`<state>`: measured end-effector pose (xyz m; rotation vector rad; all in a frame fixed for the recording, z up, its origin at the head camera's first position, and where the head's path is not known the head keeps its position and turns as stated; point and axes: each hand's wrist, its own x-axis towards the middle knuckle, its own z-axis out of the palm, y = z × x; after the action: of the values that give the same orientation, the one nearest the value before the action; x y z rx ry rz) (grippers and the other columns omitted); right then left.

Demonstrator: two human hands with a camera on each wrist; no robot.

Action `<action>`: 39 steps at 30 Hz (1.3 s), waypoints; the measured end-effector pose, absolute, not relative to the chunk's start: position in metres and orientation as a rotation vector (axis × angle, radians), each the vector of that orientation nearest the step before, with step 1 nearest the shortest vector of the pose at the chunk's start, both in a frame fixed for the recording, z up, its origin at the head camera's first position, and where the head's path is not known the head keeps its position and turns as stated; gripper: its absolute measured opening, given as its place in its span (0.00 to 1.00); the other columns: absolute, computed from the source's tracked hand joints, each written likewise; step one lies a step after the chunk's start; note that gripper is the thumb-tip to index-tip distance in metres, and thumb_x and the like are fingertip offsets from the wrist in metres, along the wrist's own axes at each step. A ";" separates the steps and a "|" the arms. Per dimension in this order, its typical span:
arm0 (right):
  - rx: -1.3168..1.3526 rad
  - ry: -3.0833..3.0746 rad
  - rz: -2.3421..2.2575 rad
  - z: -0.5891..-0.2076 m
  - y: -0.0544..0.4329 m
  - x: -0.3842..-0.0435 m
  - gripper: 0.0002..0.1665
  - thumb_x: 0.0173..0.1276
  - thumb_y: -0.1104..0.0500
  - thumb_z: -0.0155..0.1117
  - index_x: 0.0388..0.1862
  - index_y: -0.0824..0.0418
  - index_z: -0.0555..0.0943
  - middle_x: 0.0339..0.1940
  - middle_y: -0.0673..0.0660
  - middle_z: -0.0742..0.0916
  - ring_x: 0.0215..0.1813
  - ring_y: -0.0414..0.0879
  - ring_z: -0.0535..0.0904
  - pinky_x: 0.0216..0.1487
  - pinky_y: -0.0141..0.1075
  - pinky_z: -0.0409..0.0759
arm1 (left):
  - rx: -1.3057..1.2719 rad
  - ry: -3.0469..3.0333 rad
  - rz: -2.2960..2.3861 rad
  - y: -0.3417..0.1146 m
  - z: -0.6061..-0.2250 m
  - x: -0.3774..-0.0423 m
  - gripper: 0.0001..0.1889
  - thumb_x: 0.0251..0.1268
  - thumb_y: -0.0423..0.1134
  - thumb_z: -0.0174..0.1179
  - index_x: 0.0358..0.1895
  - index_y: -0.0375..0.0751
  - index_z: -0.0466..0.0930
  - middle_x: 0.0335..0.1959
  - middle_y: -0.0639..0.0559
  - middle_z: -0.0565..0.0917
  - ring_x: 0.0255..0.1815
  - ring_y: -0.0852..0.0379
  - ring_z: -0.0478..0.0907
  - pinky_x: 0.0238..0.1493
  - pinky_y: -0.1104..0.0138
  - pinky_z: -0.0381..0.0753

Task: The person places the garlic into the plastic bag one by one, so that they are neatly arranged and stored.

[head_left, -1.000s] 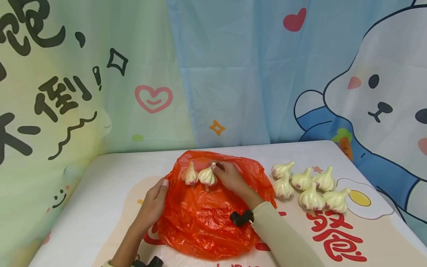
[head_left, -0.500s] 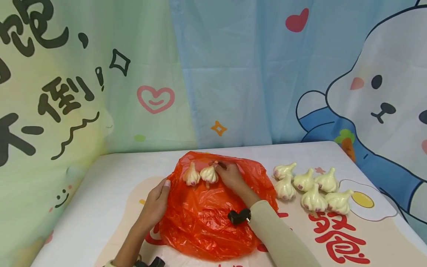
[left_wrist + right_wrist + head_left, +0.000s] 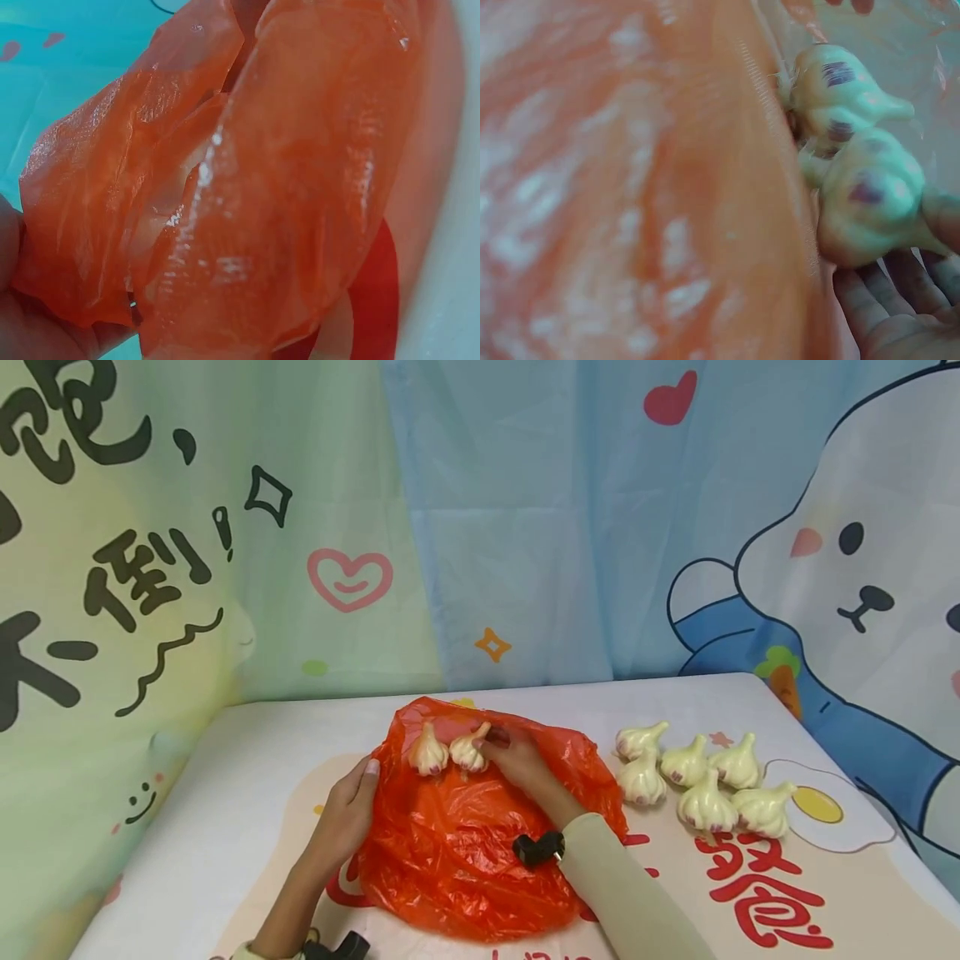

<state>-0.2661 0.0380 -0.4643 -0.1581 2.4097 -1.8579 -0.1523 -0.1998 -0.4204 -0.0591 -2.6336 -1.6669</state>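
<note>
A red plastic bag point(image 3: 465, 860) lies in the middle of the table, its mouth toward the back. My left hand point(image 3: 351, 806) grips the bag's left edge, thumb on top; the left wrist view shows that hand point(image 3: 45, 330) at the lower left beside the crinkled film. Two garlic bulbs sit side by side in the bag's mouth: a left bulb point(image 3: 429, 753) and a right bulb point(image 3: 467, 753). My right hand point(image 3: 517, 756) holds the right bulb near its stem. In the right wrist view, thumb and fingers are around that bulb point(image 3: 874, 199), which touches the other bulb point(image 3: 840, 90).
Several more garlic bulbs point(image 3: 705, 802) lie grouped on the table right of the bag. The tablecloth point(image 3: 300, 735) is white with printed shapes and red characters. Printed curtains point(image 3: 517, 543) hang behind the table and on its left.
The right bulb's stem now leans further right, and my right fingers have shifted slightly on it. My left hand keeps its grip on the bag. The head view has shifted a little.
</note>
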 end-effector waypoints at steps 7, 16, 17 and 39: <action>-0.157 2.417 -1.851 -0.461 0.037 -0.268 0.22 0.69 0.61 0.64 0.61 0.63 0.79 0.59 0.59 0.82 0.61 0.52 0.77 0.61 0.44 0.74 | -0.062 -2.622 -1.682 -0.200 -0.421 -0.153 0.31 0.78 0.58 0.36 0.75 0.43 0.59 0.67 0.46 0.71 0.60 0.47 0.73 0.60 0.50 0.73; -0.203 2.485 -1.832 -0.460 0.036 -0.263 0.29 0.68 0.57 0.66 0.66 0.67 0.74 0.62 0.61 0.79 0.64 0.54 0.74 0.62 0.44 0.73 | -0.077 -2.623 -1.660 -0.202 -0.421 -0.153 0.31 0.79 0.57 0.35 0.75 0.42 0.59 0.67 0.45 0.71 0.61 0.46 0.73 0.60 0.49 0.72; -0.202 2.498 -1.832 -0.459 0.036 -0.262 0.30 0.68 0.56 0.66 0.66 0.67 0.74 0.62 0.61 0.79 0.64 0.54 0.74 0.62 0.45 0.73 | -0.079 -2.621 -1.658 -0.203 -0.421 -0.153 0.31 0.79 0.57 0.35 0.75 0.42 0.58 0.67 0.45 0.71 0.61 0.46 0.73 0.60 0.49 0.73; -0.665 2.637 -1.820 -0.422 0.042 -0.219 0.16 0.66 0.65 0.67 0.53 0.59 0.84 0.55 0.53 0.84 0.61 0.48 0.76 0.61 0.45 0.74 | -0.099 -2.618 -1.649 -0.204 -0.419 -0.152 0.29 0.80 0.54 0.36 0.74 0.41 0.60 0.65 0.42 0.73 0.58 0.44 0.75 0.58 0.50 0.75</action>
<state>-0.2189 0.0424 -0.4220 -0.6650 2.6368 -1.8195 -0.1520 -0.2042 -0.4194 -0.0993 -2.6180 -1.6489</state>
